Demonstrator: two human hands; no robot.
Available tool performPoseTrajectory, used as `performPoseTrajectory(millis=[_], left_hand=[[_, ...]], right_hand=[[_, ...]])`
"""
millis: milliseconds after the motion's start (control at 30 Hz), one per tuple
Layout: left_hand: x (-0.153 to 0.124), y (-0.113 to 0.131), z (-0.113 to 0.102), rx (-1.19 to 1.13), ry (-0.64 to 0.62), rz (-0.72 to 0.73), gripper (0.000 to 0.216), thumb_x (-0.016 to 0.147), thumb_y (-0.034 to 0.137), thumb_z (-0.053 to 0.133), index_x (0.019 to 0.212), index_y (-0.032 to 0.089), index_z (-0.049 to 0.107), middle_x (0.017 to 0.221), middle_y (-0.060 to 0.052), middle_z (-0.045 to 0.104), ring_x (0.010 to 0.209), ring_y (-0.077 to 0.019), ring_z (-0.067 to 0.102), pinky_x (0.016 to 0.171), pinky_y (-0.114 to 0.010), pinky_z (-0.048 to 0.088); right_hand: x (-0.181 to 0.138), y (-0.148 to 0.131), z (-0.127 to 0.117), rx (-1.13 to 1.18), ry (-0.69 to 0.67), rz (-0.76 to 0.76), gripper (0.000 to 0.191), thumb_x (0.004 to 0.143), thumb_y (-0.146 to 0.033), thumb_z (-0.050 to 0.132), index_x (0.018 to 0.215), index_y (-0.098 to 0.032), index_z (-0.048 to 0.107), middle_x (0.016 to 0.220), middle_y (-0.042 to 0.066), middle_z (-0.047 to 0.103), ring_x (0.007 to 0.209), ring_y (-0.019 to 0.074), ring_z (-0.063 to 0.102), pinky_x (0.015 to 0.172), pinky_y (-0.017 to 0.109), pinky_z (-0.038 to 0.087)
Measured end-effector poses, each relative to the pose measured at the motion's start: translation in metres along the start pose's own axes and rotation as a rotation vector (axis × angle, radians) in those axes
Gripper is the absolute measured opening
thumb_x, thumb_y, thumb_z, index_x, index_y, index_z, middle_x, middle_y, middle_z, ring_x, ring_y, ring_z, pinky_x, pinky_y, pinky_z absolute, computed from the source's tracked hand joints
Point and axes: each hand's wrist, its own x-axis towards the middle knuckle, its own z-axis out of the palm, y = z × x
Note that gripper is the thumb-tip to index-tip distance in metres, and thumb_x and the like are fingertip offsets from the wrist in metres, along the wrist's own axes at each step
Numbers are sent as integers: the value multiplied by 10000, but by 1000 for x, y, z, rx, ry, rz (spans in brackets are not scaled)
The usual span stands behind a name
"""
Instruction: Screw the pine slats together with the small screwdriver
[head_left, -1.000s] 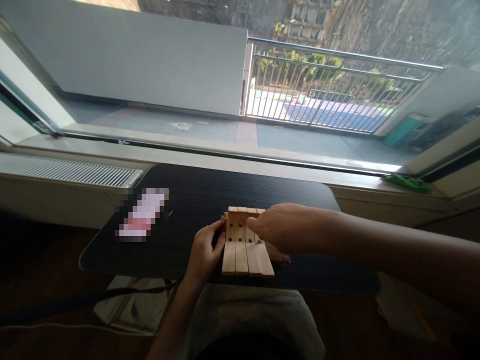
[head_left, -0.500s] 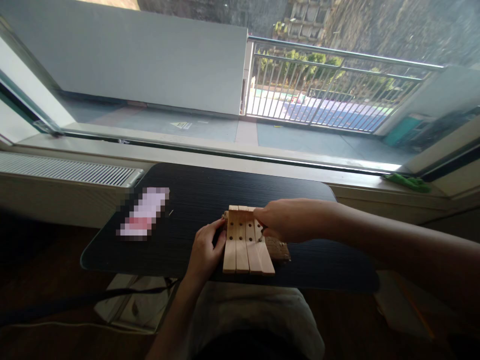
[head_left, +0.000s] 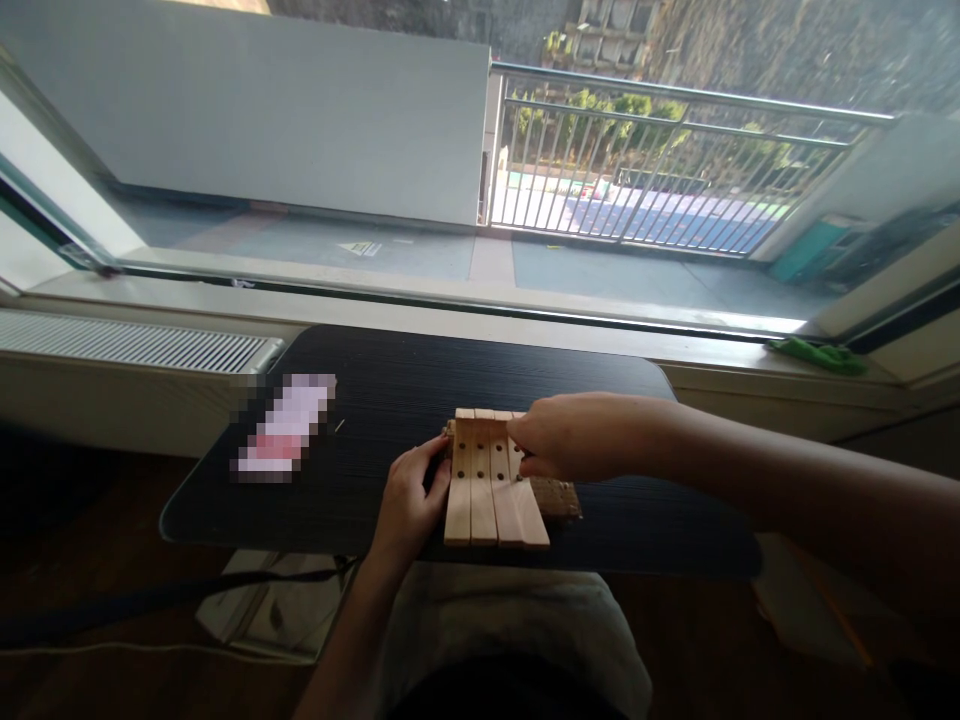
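Light wooden slats (head_left: 484, 510) lie side by side, with two rows of dark round holes across them and a raised strip at the far end. Beneath them a rough brown wooden block (head_left: 559, 499) sticks out to the right. My left hand (head_left: 412, 492) grips the left side, its thumb against the edge of the leftmost slat. My right hand (head_left: 562, 437) is closed over the rightmost slat, right by its holes. Whatever its fingers pinch is hidden beneath them. The fingertips rest at the slat's surface.
All this sits on a small black table (head_left: 390, 380) with rounded corners. A blurred-out pink and white item (head_left: 289, 425) and a thin little stick (head_left: 340, 426) lie on its left. Behind are a radiator (head_left: 142, 340), the window sill and a green cloth (head_left: 817, 355).
My right hand has shifted very slightly over the rightmost slat, and the thin dark tip earlier visible below its fingers is now hardly seen. My left hand keeps its grip.
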Motion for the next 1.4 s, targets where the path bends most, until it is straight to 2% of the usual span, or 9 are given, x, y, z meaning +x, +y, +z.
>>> performPoseTrajectory(millis=[167, 367, 567, 833, 967, 1100, 1233, 1400], left_hand=[[0, 0, 0, -1, 2, -15, 354, 890, 330, 505, 1162, 164, 659, 1175, -109, 705, 1093, -267, 635, 999, -449, 473], [0, -2, 0, -15, -6, -22, 367, 895, 334, 505, 1177, 150, 652, 1192, -120, 696, 1104, -271, 631, 1010, -460, 465], [1, -1, 1, -10, -8, -15, 361, 898, 335, 505, 1169, 150, 654, 1179, -122, 701, 1087, -269, 638, 1001, -459, 472], [0, -1, 0, 6, 14, 5, 354, 898, 320, 496, 1170, 154, 651, 1158, -117, 707, 1089, -266, 638, 990, -453, 482], [0, 0, 0, 17, 25, 6, 332, 900, 305, 503, 1155, 154, 654, 1161, -117, 708, 1086, -260, 641, 984, -445, 485], [-1, 3, 0, 17, 18, 11, 316, 902, 271, 508, 1158, 154, 649, 1158, -115, 711, 1081, -245, 644, 989, -426, 484], [-2, 5, 0, 22, 23, 18, 303, 903, 261, 507, 1152, 164, 650, 1157, -108, 710, 1082, -243, 642, 999, -433, 478], [-1, 4, 0, 2, 19, -28, 301, 901, 280, 515, 1137, 160, 659, 1145, -112, 711, 1085, -250, 638, 986, -433, 484]], right_hand=[[2, 1, 2, -12, 8, -11, 198, 720, -425, 712, 569, -334, 621, 630, 58, 692, 542, 186, 609, 536, 351, 400], [5, 6, 12, 29, 130, -33, 357, 658, -426, 767, 428, -334, 510, 534, 41, 633, 480, 169, 574, 542, 359, 407], [8, 8, 14, 8, 71, -54, 374, 697, -388, 729, 412, -332, 493, 507, 52, 621, 463, 193, 562, 499, 374, 407], [14, 17, 21, 100, 126, 10, 331, 720, -541, 696, 485, -344, 571, 503, 66, 620, 432, 202, 556, 444, 376, 410], [13, 8, 16, 42, 14, 14, 306, 812, -417, 623, 520, -327, 608, 552, 86, 661, 465, 206, 593, 448, 362, 411], [11, -4, 9, -23, -26, 117, 282, 863, -291, 571, 628, -208, 703, 603, 101, 685, 477, 191, 599, 461, 327, 371], [11, -10, 8, -104, -85, 116, 308, 885, -322, 532, 755, -148, 751, 675, 128, 711, 571, 210, 650, 465, 291, 350], [2, -9, -2, -174, -46, 84, 289, 882, -327, 547, 793, -162, 766, 761, 143, 732, 649, 244, 666, 505, 303, 359]])
